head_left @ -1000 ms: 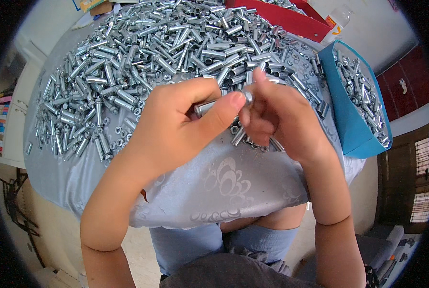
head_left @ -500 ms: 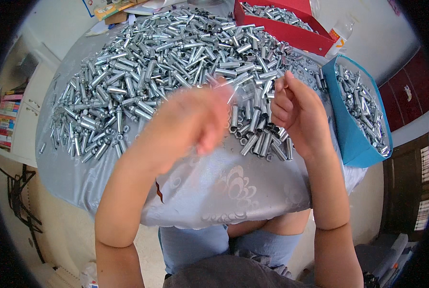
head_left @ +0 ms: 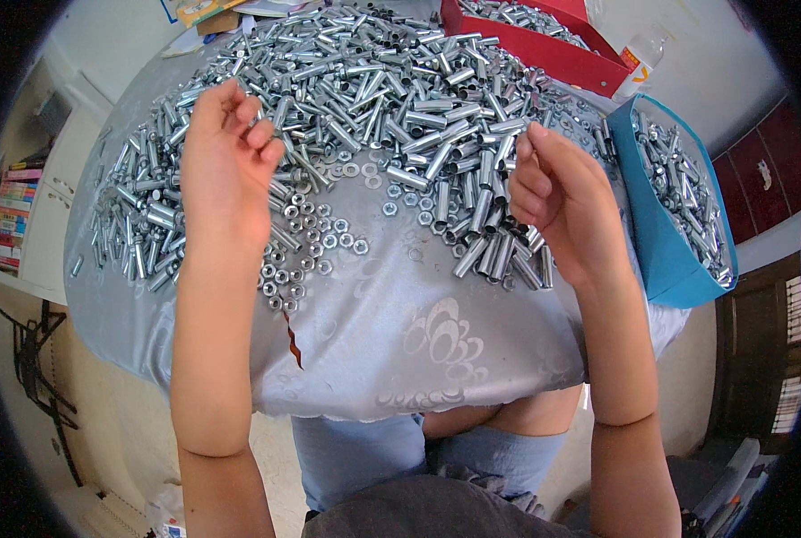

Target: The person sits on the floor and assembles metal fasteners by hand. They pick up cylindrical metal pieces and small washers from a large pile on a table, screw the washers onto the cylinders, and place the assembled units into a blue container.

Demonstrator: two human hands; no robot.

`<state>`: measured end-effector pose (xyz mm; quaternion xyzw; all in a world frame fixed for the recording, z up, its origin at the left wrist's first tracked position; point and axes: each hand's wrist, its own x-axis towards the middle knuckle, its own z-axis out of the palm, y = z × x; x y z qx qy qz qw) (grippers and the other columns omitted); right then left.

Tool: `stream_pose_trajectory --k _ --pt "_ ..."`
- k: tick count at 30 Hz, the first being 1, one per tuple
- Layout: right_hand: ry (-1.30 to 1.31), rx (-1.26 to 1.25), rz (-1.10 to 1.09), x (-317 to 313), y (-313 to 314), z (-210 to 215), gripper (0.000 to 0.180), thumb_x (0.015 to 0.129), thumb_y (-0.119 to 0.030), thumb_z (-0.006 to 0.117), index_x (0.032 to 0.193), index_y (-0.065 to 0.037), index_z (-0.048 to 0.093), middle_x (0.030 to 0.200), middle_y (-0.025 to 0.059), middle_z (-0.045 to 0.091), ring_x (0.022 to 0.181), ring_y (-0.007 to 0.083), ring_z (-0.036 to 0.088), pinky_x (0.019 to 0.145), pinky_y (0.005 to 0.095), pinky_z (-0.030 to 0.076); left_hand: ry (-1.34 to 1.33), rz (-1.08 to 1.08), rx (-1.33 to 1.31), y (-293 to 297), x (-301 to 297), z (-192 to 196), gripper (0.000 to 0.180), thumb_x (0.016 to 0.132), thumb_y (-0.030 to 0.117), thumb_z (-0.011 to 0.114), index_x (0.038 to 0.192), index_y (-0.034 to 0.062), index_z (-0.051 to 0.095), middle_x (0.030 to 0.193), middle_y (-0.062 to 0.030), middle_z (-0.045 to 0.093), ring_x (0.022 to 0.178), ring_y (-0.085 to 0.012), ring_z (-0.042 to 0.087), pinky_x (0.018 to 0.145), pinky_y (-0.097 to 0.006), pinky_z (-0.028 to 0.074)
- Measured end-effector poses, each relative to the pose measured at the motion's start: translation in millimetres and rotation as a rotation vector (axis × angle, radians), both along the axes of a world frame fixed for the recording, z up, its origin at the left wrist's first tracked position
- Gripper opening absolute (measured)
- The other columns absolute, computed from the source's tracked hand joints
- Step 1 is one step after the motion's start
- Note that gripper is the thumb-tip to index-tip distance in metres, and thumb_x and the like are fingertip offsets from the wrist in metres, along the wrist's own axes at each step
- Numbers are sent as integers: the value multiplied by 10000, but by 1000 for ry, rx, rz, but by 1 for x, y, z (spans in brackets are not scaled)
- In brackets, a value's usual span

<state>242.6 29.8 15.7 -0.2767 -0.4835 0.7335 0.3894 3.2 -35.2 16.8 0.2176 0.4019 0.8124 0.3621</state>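
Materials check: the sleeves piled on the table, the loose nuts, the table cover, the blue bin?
Sleeves: likely plated steel, bright silver with sharp glints. Nuts: same silvery metal look, hex shape. Table cover: grey satin-like fabric, soft sheen, woven floral pattern, draped edge with a tear. Blue bin: probably plastic, uniform matte colour, thin moulded wall. Left hand and right hand hover above.

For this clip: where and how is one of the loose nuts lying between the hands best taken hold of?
Take a nut at the edge of the scatter by its outer flats, coming from straight above with two fingertips. It lies flat on the grey cloth, hole up, with bare cloth around it, so a pinch across opposite sides probably has room. The left hand is nearer than the right hand.
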Motion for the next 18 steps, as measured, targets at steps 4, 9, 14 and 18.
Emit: stream_pose_trajectory --k 4,9,14,18 --pt "-32 23 -35 0 1 -1 226 887 -239 475 790 -37 504 568 -33 378 506 75 365 461 208 296 490 137 -191 3 5 5 67 780 124 530 794 59 538 746 -19 500 675 -129 465 616 -261 376" --pt "-64 24 -75 -1 3 -2 224 885 -236 481 787 -37 507 560 -36 381 506 71 370 457 209 298 1884 369 -211 4 5 -14 120 647 2 524 741 66 564 785 -70 548 849 -259 498 767 -370 402" --pt "-399 630 -264 -5 6 -19 182 847 -176 546 762 -15 551 577 2 467 524 92 435 475 231 346 1898 -17 -415 -1 6 -19 127 644 -17 523 707 65 597 736 -71 579 816 -253 522 754 -366 407" --pt "-545 1329 -244 -13 4 -24 66 736 -76 621 768 -24 594 685 79 579 624 210 526 590 299 406 1890 -66 -445 -3 6 -27 168 641 -34 500 745 43 607 755 -90 600 819 -270 532 768 -369 412"
